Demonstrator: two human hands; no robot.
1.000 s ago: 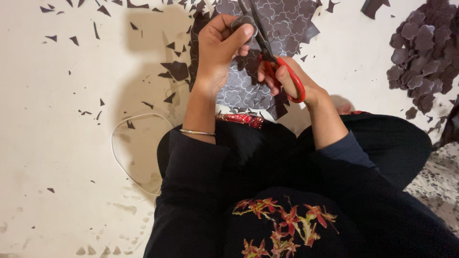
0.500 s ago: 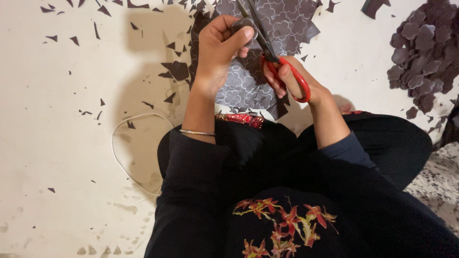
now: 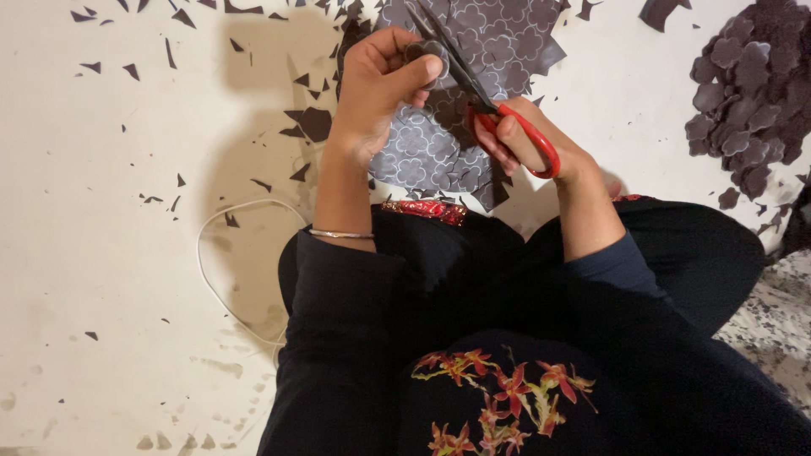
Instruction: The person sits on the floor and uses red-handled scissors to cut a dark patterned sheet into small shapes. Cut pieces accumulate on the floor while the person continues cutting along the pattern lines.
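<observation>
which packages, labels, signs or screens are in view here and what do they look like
None in view: no package, label, sign or screen. The only patterned thing is the grey sheet with white flower outlines, held by the left hand and cut by the right hand with red-handled scissors.

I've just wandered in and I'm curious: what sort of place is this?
Probably a home or small craft workspace on the floor. A person sits cross-legged cutting a patterned sheet with red-handled scissors, offcuts are scattered around, and cut flower shapes are heaped nearby.
</observation>
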